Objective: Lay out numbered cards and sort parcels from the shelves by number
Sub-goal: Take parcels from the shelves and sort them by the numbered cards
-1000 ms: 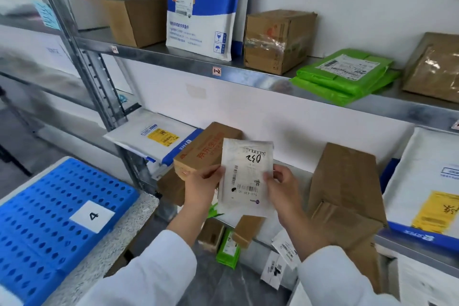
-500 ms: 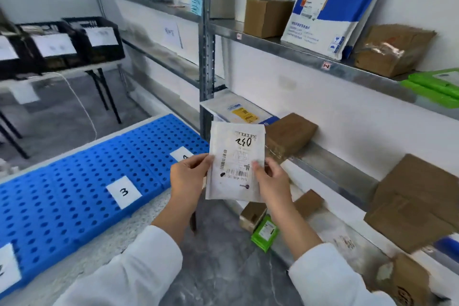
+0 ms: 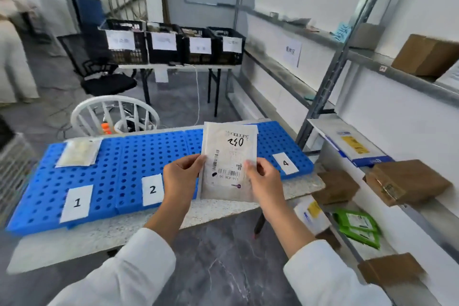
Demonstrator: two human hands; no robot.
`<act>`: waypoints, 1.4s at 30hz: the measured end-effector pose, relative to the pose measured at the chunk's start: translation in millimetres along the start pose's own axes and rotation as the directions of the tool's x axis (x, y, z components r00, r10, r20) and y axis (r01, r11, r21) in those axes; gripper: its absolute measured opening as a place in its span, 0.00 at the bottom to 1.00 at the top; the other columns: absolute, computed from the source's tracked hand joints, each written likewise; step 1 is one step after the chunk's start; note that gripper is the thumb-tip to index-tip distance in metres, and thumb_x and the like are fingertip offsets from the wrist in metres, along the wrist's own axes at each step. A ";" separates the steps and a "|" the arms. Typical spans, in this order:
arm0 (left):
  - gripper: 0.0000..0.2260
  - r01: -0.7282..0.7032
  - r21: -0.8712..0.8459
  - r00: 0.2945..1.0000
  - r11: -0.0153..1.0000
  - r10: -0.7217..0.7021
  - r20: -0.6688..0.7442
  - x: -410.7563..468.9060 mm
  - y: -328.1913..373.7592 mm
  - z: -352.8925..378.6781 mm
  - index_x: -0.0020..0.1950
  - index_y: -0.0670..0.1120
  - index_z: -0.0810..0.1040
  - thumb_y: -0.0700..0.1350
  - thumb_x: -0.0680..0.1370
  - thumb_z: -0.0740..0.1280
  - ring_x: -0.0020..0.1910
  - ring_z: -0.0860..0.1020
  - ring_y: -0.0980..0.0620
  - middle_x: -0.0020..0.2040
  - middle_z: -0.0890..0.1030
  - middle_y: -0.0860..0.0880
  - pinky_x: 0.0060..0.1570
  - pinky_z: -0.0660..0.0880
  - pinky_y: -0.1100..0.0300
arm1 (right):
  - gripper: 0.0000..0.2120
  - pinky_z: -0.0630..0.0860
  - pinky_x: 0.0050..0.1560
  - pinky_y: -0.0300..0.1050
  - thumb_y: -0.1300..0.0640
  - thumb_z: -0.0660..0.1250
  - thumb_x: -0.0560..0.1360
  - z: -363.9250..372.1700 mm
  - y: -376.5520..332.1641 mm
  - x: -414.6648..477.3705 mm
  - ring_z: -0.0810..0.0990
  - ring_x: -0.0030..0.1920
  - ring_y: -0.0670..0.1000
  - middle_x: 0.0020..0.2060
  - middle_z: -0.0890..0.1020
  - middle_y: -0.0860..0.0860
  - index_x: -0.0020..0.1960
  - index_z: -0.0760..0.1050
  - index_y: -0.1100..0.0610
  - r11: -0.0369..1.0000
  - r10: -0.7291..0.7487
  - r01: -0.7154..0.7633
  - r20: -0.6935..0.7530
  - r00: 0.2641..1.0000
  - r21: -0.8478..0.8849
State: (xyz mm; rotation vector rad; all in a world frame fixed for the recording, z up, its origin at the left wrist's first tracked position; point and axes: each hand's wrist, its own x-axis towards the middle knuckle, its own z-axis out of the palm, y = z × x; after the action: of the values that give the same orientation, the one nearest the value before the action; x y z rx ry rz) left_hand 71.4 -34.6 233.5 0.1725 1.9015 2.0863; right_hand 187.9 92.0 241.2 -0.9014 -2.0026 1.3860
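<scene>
- Head view: white mailer pouch [image 3: 228, 161] held upright over blue tray [image 3: 119, 164], between cards 2 [image 3: 152, 189] and 4 [image 3: 285, 163].
- Left hand [image 3: 182, 179] and right hand [image 3: 264, 179] each pinch a side edge.
- Looks light, thin, floppy; side-edge hold should suit it.

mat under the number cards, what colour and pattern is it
Bright blue mat with a regular grid of round holes, seen clearly in the head view.

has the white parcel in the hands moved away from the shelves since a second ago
Yes. The white parcel, held by the left hand and right hand, has swung left from the shelves to above the blue mat.
</scene>
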 end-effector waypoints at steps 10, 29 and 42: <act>0.05 -0.018 0.054 0.940 0.998 0.036 -0.339 60.1 7.7 -155.2 0.48 0.46 0.85 0.44 0.75 0.72 0.42 0.82 0.55 0.41 0.85 0.53 0.44 0.79 0.62 | 0.18 0.58 0.25 0.34 0.53 0.64 0.79 172.2 -44.3 26.9 0.61 0.25 0.43 0.25 0.65 0.47 0.33 0.67 0.58 0.995 -0.074 0.090 0.335 0.939 -0.033; 0.07 0.197 0.307 0.841 0.931 0.000 -0.540 236.4 5.2 -329.8 0.41 0.49 0.85 0.43 0.77 0.69 0.42 0.82 0.49 0.38 0.84 0.52 0.48 0.81 0.51 | 0.16 0.69 0.34 0.43 0.53 0.64 0.79 445.5 -62.4 116.2 0.74 0.34 0.50 0.34 0.78 0.56 0.44 0.75 0.66 0.993 -0.045 0.102 0.610 0.791 -0.060; 0.06 0.256 0.294 0.906 0.921 -0.123 -0.406 390.0 -23.4 -391.1 0.43 0.46 0.83 0.44 0.78 0.68 0.43 0.81 0.51 0.42 0.84 0.51 0.43 0.77 0.60 | 0.10 0.73 0.40 0.44 0.53 0.64 0.79 578.7 -57.2 186.1 0.78 0.42 0.52 0.42 0.80 0.53 0.48 0.74 0.62 0.962 0.168 -0.041 0.470 0.866 -0.269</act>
State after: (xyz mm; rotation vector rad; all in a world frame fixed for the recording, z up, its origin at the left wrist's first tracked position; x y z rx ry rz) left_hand -408.8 -284.3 120.6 -0.3634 2.3892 1.7363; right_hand -372.4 -116.1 116.4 -0.8321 -2.5951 1.5637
